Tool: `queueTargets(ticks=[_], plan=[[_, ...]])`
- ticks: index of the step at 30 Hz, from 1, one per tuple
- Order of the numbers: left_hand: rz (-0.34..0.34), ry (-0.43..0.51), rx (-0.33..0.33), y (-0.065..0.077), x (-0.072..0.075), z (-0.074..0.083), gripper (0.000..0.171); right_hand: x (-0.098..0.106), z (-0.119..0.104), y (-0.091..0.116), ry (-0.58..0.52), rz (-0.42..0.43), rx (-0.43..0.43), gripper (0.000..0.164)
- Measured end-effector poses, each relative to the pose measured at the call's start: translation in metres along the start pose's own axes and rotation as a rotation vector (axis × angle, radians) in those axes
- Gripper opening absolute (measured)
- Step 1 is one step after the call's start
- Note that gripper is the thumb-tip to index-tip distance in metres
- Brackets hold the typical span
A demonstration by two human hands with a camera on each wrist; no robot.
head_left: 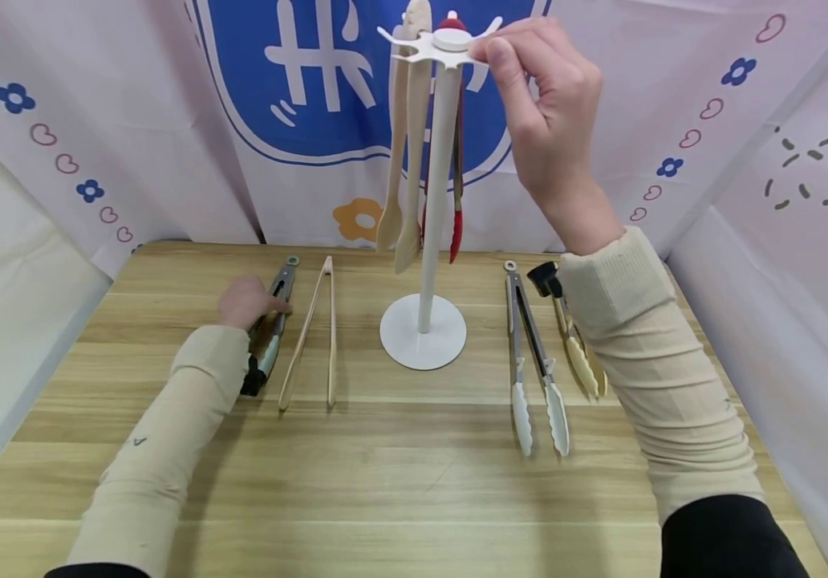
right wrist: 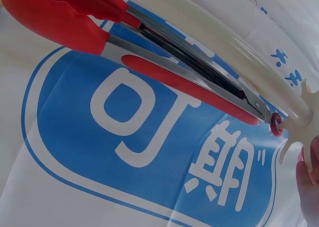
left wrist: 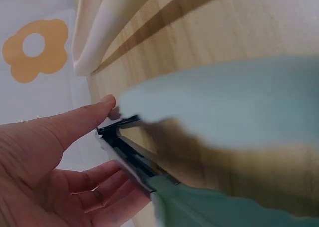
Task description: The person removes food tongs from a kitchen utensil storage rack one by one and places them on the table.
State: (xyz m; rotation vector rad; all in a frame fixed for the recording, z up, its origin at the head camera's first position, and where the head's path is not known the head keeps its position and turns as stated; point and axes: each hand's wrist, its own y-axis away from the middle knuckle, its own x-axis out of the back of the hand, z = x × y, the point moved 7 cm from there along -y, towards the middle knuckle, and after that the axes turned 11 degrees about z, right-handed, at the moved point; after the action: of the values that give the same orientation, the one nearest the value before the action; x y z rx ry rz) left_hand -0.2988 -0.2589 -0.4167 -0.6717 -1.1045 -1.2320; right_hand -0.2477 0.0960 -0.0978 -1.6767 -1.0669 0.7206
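At the table's left, my left hand (head_left: pixel 246 301) grips tongs with pale green tips (left wrist: pixel 224 100); in the left wrist view its thumb lies near the hinge and its fingers along one metal arm. The tongs' two arms are spread apart. My right hand (head_left: pixel 551 104) is raised, pinching the edge of the white hooked top of a stand (head_left: pixel 445 144). Wooden tongs (head_left: pixel 416 160) hang from the stand's left side. Red-tipped metal tongs (right wrist: pixel 184 82) hang by a red loop, partly behind the pole in the head view.
Slim wooden tongs (head_left: pixel 332 345) lie just right of my left hand. Right of the stand's round base (head_left: pixel 407 353) lie white-tipped tongs (head_left: pixel 521 409) and cream-tipped tongs (head_left: pixel 580 361), partly covered by my right sleeve. A printed cloth (head_left: pixel 298 201) hangs behind the wooden table (head_left: pixel 385 482).
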Motion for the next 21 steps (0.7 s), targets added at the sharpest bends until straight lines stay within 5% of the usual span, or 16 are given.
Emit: queueTargets(ticks=[9,15,21], plan=[[0.015,0.074,-0.127,0.005,0.015,0.017,0.037,0.0,0.0,0.0,0.012,-0.008,0.001,0.019],[0.125,0.153,-0.211,0.004,0.037,0.047,0.031,0.001,-0.001,0.0,0.014,-0.008,0.003,0.019],[0.135,0.3,-0.233,0.012,0.05,0.079,0.042,0.001,-0.001,0.0,0.01,-0.013,0.012,0.019]])
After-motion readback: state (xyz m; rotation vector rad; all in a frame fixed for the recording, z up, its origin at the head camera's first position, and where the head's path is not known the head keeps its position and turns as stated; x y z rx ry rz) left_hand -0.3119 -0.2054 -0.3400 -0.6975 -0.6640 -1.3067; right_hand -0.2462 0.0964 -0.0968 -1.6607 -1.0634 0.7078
